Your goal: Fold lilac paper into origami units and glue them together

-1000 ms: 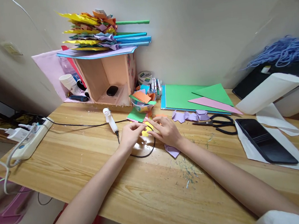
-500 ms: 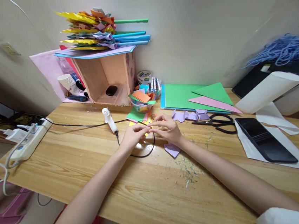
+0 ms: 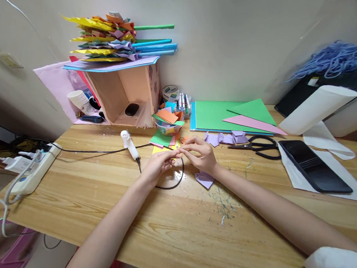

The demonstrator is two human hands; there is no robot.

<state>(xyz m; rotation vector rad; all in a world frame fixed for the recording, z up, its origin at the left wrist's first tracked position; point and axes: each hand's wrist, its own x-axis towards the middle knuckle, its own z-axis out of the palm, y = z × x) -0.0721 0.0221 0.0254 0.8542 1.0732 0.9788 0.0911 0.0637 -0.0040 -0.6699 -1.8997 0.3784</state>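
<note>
My left hand [image 3: 158,166] and my right hand [image 3: 200,156] meet over the middle of the table, their fingertips touching. The thumb and fingers of each are pinched together; whatever lies between them is too small or hidden to name. Under the right wrist lies a folded purple paper piece [image 3: 205,179]. Just beyond the fingers is a small pile of coloured paper squares [image 3: 161,138], partly covered by the hands. A black cord [image 3: 171,187] loops beneath them from a white handheld tool [image 3: 130,145], left of my left hand.
Folded purple papers [image 3: 228,138] lie beside black scissors [image 3: 261,144]. Farther right is a phone [image 3: 314,166] on white paper. Behind stand a bowl of paper scraps [image 3: 169,128], an open box [image 3: 136,85] topped with paper flowers [image 3: 102,36], and green sheets [image 3: 209,113]. A power strip [image 3: 37,171] sits left.
My left hand has turned slightly, and its lower fingers now show curled beneath. The right hand stays pinched near the same spot. The whole view has shifted a little.
</note>
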